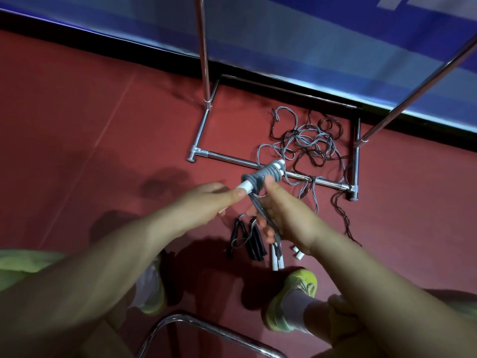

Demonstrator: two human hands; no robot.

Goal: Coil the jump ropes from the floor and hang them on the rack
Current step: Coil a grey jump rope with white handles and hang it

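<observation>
I hold a grey jump rope (pixel 263 177) wound in tight turns around its white handles. My left hand (pixel 206 202) pinches the near white handle end. My right hand (pixel 286 215) grips the wound bundle with the thumb on top, and loose grey cord runs down through its fingers. A tangle of grey and dark red ropes (pixel 307 143) lies on the red floor inside the base of the chrome rack (pixel 232 158). Black handles (pixel 254 241) and white handles (pixel 277 259) lie on the floor below my hands.
The rack's upright pole (pixel 204 47) stands at the back left and a slanted chrome bar (pixel 418 86) crosses the upper right. A blue wall panel (pixel 309 34) runs behind. A curved chrome tube (pixel 206 329) sits at the bottom, near my yellow-green shoes (pixel 299 288).
</observation>
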